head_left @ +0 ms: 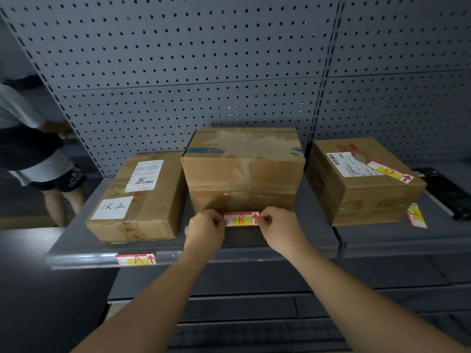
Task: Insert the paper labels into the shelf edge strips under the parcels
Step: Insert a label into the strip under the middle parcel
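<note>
**Label B held taut ahead of the strip**

The left hand (207,226) and right hand (277,225) are each pinching an end of label B (241,219), probably keeping it flat before the middle parcel (243,171), above the edge strip (204,258) already holding label A (135,259).

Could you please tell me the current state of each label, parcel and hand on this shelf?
Label A: seated in the edge strip.
Label B: held by both ends, not yet in the strip.
Label C: lying loose on the right parcel.
Fourth label: leaning beside the right parcel.
Left parcel: lying flat, closed.
Middle parcel: closed, taped.
Left hand: pinching label B.
Right hand: pinching label B.
</note>
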Demonstrator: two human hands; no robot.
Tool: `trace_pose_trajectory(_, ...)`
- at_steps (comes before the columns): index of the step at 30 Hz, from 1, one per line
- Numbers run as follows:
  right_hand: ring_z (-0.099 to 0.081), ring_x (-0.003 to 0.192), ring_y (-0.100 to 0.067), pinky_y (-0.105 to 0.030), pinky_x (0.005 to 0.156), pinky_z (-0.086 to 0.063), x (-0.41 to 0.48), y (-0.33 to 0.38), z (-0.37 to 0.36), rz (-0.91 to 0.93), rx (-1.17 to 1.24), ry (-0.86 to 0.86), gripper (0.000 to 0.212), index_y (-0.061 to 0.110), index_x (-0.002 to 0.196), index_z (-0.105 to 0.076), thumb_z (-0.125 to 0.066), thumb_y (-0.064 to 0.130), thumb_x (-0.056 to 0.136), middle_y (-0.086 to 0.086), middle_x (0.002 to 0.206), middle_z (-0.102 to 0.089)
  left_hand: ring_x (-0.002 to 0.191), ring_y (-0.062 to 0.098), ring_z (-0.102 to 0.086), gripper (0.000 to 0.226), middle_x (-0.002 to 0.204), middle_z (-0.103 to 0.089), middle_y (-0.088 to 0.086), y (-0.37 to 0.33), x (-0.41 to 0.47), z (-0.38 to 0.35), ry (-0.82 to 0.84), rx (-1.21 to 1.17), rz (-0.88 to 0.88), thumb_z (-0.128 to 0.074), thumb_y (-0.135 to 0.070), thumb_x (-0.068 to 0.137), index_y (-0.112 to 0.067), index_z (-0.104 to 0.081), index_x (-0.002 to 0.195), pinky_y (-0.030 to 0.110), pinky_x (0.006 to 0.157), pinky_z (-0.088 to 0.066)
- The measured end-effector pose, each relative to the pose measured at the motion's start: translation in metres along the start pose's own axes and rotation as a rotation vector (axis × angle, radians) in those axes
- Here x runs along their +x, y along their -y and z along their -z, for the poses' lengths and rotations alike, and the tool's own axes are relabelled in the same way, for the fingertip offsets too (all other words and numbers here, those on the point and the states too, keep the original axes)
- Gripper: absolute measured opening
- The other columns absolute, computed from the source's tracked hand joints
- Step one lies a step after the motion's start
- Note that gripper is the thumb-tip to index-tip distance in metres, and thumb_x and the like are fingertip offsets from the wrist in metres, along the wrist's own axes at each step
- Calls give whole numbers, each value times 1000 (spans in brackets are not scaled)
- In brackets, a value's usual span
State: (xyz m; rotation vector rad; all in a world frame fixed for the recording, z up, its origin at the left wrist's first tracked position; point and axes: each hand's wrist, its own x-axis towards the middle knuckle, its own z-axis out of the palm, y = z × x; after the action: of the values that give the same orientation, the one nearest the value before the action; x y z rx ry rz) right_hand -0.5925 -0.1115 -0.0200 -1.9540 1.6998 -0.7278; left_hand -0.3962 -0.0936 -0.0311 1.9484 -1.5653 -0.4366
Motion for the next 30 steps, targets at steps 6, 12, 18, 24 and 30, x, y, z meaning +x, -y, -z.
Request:
trace_pose_trajectory(6,-67,74,-5,-19,67,-51,-28,3,32,-37,220,31,9,26,88,-70,-68,34,91,10,79,-72,69,2,-56,7,72,-59,-14,-5,-41,26,-143,-108,-194,-72,-25,83,-22,-68,78,11,61,-41)
trace_pose_trajectory(12,-64,63,2,-10,58,-44,-57,-13,47,-48,279,3,10,21,83,-69,-68,24,92,5,72,-72,78,16,-57,14,83,-62,-2,28,-77,11,-53,42,-514,-79,-12,75,-17,-70,84,33,71,-51)
trace_pose_trajectory(18,-67,68,-6,-27,69,-53,-66,-24,46,-80,312,1,12,22,81,-69,-67,22,92,4,71,-72,85,26,-56,31,93,-59,1,33,-78,-11,-35,270,-582,-79,-10,71,-17,-68,98,41,74,-50)
trace_pose_trajectory(24,-67,70,-12,-28,69,-53,-66,-24,45,-77,319,-10,12,25,80,-68,-68,23,91,2,69,-72,75,25,-52,34,85,-56,2,32,-73,-18,-144,329,-638,-80,-2,65,-17,-64,91,37,69,-44)
trace_pose_trajectory(30,-68,71,-13,-30,73,-55,-64,-30,43,-79,306,-12,12,26,80,-68,-68,23,91,2,72,-72,71,27,-51,31,79,-56,4,36,-70,-26,-177,358,-671,-80,2,64,-14,-63,85,38,66,-42)
